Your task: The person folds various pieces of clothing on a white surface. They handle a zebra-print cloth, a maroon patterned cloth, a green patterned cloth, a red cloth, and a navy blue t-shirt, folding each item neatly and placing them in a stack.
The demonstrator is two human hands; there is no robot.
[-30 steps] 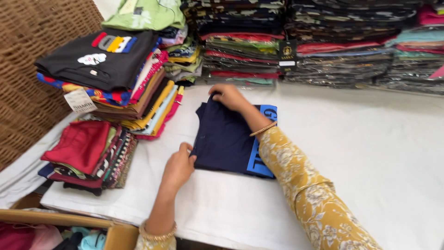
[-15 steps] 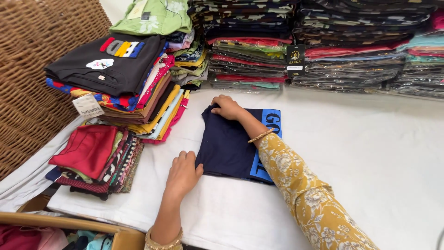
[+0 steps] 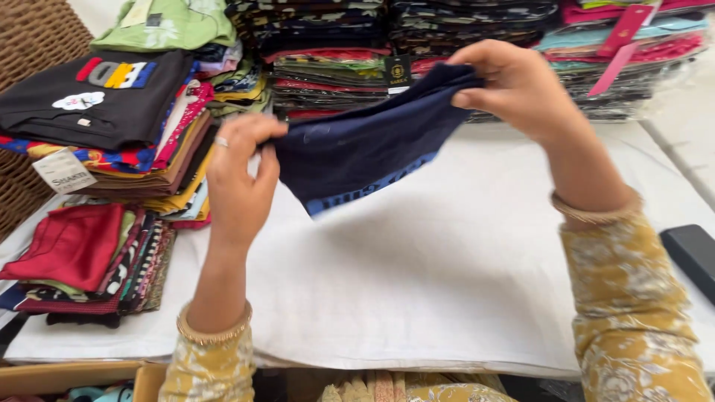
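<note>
Setting: white-covered bench (image 3: 447, 283) ringed by piles of folded clothing; a woven wicker panel (image 3: 33, 33) stands at the far left.
Garment: a folded navy garment (image 3: 365, 149) with a light blue band along its lower edge is held up off the bench, stretched between both hands and sloping up toward the right.
Left hand: the left hand (image 3: 238, 179) is closed on the garment's lower left corner, thumb and fingers pinching the cloth; a ring shows on one finger and a gold bangle (image 3: 212, 333) sits at the wrist.
Right hand: the right hand (image 3: 514, 85) is closed on the garment's upper right edge, fingers curled over the fold, higher than the left hand.
Sleeves: both arms wear a mustard sleeve (image 3: 640, 313) with a pale floral print.
Left stacks: a black shirt with a coloured print (image 3: 97, 100) tops a mixed stack; a red folded piece (image 3: 71, 246) tops a lower pile just beside it, near the bench edge.
Back row: dark packaged stacks (image 3: 328, 52) line the rear of the bench, behind the garment.
Right edge: a black flat object (image 3: 693, 253) lies on the bench, near the right sleeve.
</note>
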